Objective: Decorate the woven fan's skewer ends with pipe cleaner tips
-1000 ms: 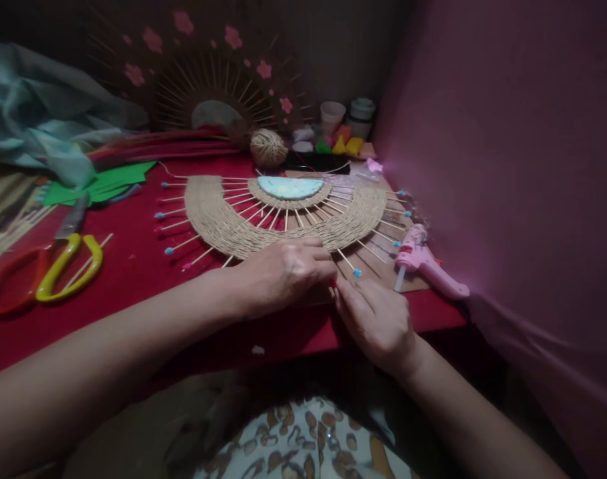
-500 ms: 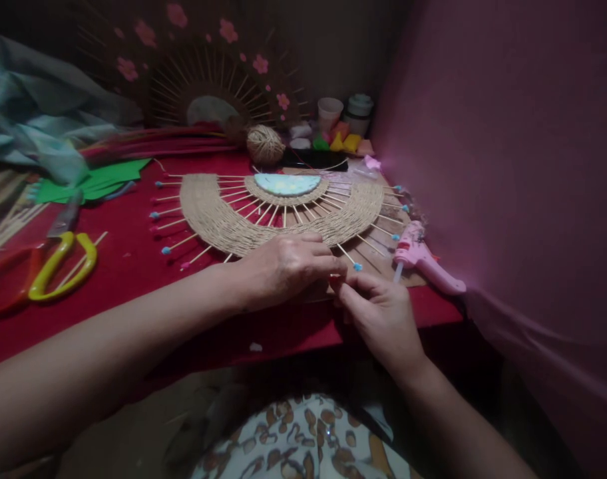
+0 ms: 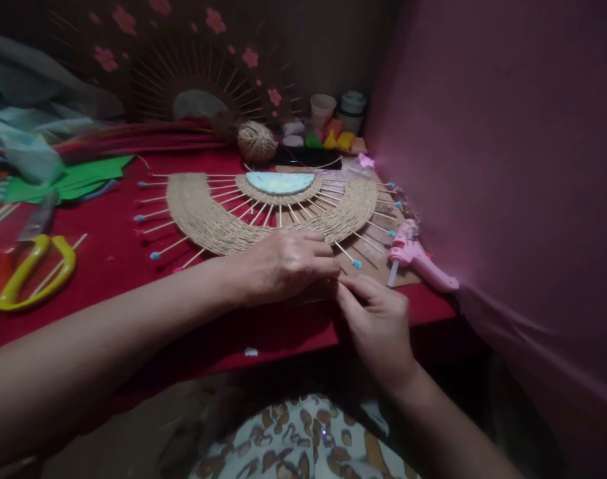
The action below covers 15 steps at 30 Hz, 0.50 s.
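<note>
A half-round fan of thin sticks woven with tan twine [image 3: 188, 206] lies on the table, its flat side away from me. Its centre is a light-blue half disc [image 3: 281, 181], and small blue and pink tufts cap several sticks, such as this blue tuft [image 3: 356, 265]. My left hand [image 3: 288, 266] lies across the fan's near edge with fingers curled and pressed together. Against its fingertips, my right hand [image 3: 376, 316] pinches with thumb and forefinger. Whatever sits between the fingertips is hidden now.
On the right lies a pink glue gun [image 3: 410, 249] on cardboard. Yellow-handled scissors [image 3: 24, 293] and green sheets [image 3: 68, 179] are at left. Behind the fan stand a twine ball [image 3: 256, 141], a cup [image 3: 322, 110] and coloured lumps [image 3: 344, 140]. A pink cloth [image 3: 508, 166] hangs at right.
A small red piece that showed between my fingertips is now hidden by them. My right thumb and fingers have closed in slightly. The whole view has shifted a little.
</note>
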Tool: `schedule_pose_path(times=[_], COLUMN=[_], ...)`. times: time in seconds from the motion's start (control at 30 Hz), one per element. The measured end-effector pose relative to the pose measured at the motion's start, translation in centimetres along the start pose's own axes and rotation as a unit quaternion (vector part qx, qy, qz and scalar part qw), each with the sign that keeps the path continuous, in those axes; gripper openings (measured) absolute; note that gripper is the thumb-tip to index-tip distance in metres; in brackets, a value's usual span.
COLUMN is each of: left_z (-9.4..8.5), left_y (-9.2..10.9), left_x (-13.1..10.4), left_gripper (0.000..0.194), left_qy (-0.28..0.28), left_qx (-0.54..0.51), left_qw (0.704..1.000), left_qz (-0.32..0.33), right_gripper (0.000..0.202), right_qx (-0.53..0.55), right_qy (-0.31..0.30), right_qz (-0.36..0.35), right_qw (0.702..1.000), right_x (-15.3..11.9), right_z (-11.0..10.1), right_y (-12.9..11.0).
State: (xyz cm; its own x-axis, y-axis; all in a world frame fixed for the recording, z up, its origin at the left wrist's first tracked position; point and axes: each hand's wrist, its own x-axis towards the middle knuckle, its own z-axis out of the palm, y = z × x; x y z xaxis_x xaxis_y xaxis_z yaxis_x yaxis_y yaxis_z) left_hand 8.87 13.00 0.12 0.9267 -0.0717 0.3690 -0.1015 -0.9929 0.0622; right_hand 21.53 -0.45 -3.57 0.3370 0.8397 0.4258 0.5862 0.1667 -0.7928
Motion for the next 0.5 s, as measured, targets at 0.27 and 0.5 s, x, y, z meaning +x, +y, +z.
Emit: schedule_pose_path(times=[0.27,0.5], left_z=[0.2,0.3], left_y=[0.1,0.3], left_x=[0.1,0.4], left_gripper=[0.028,0.023], left_qy=[0.009,0.012], left_qx=[-0.01,-0.008], left_qw=[1.0,1.0], left_qz=[-0.004,-0.012], right_gripper=[0.014,0.011], right_qx=[-0.31,-0.338], right_qy=[0.084,0.092], right_qz=[-0.212,-0.253], right_qw=[0.923,0.902], right_x=[-1.3,-1.5], right_z=[1.1,0.8], right_y=[0.2,0.1])
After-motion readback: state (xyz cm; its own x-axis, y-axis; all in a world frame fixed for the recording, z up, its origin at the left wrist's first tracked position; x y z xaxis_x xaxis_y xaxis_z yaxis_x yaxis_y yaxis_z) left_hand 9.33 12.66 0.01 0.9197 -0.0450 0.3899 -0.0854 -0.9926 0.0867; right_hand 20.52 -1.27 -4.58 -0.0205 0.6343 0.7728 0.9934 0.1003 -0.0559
